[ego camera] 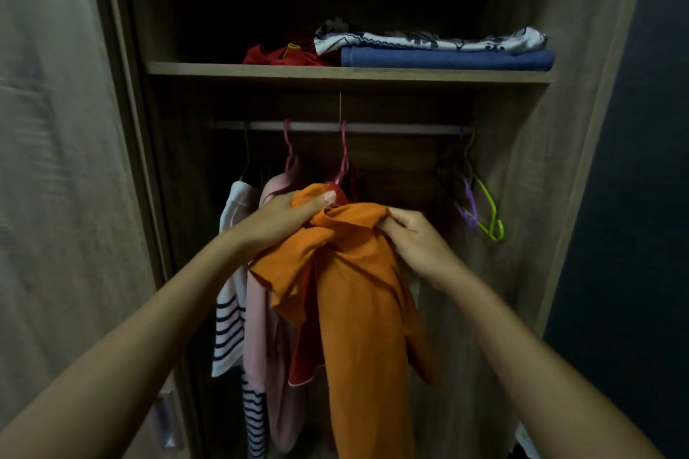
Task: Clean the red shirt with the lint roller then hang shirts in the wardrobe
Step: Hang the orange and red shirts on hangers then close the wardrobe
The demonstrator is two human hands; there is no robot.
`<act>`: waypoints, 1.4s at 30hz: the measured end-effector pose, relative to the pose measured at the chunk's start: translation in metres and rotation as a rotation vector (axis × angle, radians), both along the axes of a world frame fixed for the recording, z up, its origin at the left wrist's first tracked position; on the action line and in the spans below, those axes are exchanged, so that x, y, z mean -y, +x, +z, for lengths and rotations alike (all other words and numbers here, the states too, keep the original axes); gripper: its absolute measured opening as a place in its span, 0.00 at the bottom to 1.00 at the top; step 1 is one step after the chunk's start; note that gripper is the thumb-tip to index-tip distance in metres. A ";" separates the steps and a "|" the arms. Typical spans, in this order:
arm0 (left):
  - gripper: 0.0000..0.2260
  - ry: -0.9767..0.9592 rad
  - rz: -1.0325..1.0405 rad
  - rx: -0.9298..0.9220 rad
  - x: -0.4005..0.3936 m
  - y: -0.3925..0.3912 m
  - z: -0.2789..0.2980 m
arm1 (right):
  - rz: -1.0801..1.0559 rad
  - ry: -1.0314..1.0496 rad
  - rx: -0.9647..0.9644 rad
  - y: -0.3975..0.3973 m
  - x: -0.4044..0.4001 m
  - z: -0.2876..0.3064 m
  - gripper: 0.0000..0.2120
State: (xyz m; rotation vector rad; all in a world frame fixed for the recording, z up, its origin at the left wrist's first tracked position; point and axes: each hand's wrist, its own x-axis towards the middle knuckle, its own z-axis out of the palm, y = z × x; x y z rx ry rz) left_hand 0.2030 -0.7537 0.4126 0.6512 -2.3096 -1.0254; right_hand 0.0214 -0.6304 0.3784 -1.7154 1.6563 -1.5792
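An orange shirt [358, 294] hangs from both my hands in front of the open wardrobe. My left hand [283, 216] grips its bunched collar on the left, and my right hand [414, 238] pinches the fabric at the right shoulder. Behind the orange cloth a red shirt [307, 332] hangs on a pink hanger [343, 156] from the rail [395, 127]; most of it is hidden. No lint roller is in view.
On the rail, left of the red shirt, hang a pink garment [261, 328] and a striped white shirt [229, 313]. Empty green and purple hangers [481, 205] hang at the right end. Folded cloths [443, 50] lie on the shelf [346, 71] above. The wardrobe door [59, 160] stands at my left.
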 end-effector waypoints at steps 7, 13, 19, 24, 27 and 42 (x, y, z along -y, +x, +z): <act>0.10 0.084 -0.028 -0.070 0.004 0.013 0.003 | -0.062 -0.050 0.007 -0.003 0.003 0.019 0.16; 0.18 0.045 0.077 -0.249 0.008 0.014 0.000 | -0.157 -0.119 -0.036 -0.012 0.002 0.026 0.14; 0.27 0.094 0.091 -0.215 0.003 0.017 0.008 | -0.124 -0.140 0.087 -0.019 0.002 0.029 0.15; 0.13 0.093 -0.053 -0.018 0.000 0.022 0.011 | -0.159 -0.102 0.221 -0.025 0.001 0.027 0.16; 0.19 0.040 -0.016 -0.012 0.009 0.022 0.010 | -0.245 -0.137 0.248 -0.027 0.002 0.025 0.14; 0.30 -0.059 0.110 -0.134 0.006 0.014 -0.004 | -0.280 0.073 0.080 -0.040 -0.014 0.025 0.13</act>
